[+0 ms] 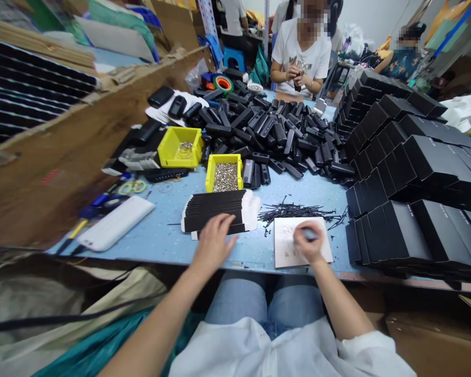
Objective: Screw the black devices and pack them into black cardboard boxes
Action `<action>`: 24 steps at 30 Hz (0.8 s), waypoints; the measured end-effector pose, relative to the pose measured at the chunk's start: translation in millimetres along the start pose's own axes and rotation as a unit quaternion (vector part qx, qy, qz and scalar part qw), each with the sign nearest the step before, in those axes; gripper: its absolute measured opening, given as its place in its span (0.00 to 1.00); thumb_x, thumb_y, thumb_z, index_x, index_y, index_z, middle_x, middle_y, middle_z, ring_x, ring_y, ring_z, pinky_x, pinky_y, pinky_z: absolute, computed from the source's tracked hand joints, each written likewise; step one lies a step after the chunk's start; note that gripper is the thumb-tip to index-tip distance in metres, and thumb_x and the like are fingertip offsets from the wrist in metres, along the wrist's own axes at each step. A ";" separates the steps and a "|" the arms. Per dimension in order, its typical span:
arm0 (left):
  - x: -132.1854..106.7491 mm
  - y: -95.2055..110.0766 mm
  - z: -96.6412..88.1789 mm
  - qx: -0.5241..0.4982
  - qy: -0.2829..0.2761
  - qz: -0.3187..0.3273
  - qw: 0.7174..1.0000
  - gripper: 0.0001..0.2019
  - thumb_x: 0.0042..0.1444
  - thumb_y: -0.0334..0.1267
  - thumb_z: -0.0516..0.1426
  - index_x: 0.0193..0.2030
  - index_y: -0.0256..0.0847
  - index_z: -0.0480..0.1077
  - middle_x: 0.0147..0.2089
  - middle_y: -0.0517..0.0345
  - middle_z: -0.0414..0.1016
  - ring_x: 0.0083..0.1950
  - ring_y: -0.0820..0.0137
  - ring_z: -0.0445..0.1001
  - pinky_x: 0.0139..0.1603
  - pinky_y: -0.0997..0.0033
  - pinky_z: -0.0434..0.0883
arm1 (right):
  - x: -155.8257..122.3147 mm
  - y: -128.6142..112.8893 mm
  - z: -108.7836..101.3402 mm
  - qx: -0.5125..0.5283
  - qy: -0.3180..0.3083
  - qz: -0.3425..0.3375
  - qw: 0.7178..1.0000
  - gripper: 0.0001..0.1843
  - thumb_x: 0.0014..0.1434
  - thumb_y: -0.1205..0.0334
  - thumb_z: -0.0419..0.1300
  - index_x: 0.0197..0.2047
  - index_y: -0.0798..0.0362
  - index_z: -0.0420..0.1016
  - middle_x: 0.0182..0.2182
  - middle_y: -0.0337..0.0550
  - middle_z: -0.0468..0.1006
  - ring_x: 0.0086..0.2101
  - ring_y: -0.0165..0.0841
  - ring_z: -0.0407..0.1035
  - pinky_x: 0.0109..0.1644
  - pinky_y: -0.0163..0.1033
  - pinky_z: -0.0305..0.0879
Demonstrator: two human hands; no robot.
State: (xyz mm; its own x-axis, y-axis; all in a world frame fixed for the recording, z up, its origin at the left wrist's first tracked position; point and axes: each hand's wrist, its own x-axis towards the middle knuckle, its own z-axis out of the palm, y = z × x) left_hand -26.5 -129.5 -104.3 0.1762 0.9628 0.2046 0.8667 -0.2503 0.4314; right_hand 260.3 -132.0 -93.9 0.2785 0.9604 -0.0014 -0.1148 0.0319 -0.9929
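My left hand [214, 240] rests with its fingers spread on the near right part of a row of flat-folded black cartons [212, 209] with white edges. My right hand [309, 242] is closed around a small dark object [309, 233], blurred by motion, so its kind does not show. It is above a white board [284, 256] with tiny bits scattered on it. Just behind the board lies a loose heap of thin black strips [294, 211], which look like cable ties.
Yellow bins [241, 180] hold small metal parts. Behind them spreads a big pile of black devices [275, 125]. Black boxes [400, 225] are stacked high at the right. A white power bank-like slab [118, 222] lies left. A person [302, 57] works across the table.
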 end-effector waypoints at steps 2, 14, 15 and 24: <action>8.7 -35.1 -11.2 0.098 -0.049 -0.009 0.994 0.26 0.56 0.35 0.56 0.62 0.35 0.61 0.62 0.39 0.60 0.64 0.51 0.56 0.63 0.51 0.55 | 5.1 11.2 -11.3 -0.026 -0.016 0.010 0.999 0.29 0.43 0.52 0.60 0.38 0.69 0.58 0.29 0.40 0.65 0.34 0.04 0.58 0.42 0.12 0.60; 47.7 -23.0 -40.3 0.194 -0.160 -0.021 0.968 0.30 0.42 0.34 0.67 0.52 0.31 0.64 0.52 0.38 0.65 0.53 0.49 0.62 0.49 0.56 0.61 | 5.5 17.8 -25.3 -0.261 0.061 -0.080 0.960 0.32 0.51 0.48 0.56 0.52 0.63 0.68 0.52 0.44 0.61 0.55 0.07 0.54 0.69 0.16 0.52; 48.4 -21.8 -44.3 0.178 -0.161 -0.025 0.970 0.28 0.42 0.34 0.67 0.51 0.30 0.65 0.51 0.38 0.66 0.53 0.48 0.63 0.50 0.55 0.61 | 0.2 13.2 -20.8 -0.249 0.048 -0.090 0.963 0.31 0.52 0.49 0.56 0.52 0.64 0.68 0.52 0.45 0.61 0.54 0.07 0.54 0.68 0.16 0.53; 4.5 56.9 -66.4 -0.359 -0.286 -0.027 0.888 0.14 0.58 0.43 0.56 0.49 0.40 0.71 0.48 0.48 0.74 0.52 0.60 0.72 0.51 0.70 0.66 | -40.7 -28.5 50.8 -0.316 -0.148 -0.279 0.894 0.25 0.53 0.50 0.57 0.53 0.47 0.72 0.53 0.38 0.61 0.59 0.10 0.51 0.70 0.20 0.53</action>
State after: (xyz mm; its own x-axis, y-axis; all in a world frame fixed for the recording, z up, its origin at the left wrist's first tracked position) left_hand -7.4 -146.1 -20.5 0.5295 0.8181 -0.2244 0.3961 -0.0045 0.9182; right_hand 203.8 -158.0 -59.5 -0.1508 0.8776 0.4551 0.5523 0.4566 -0.6975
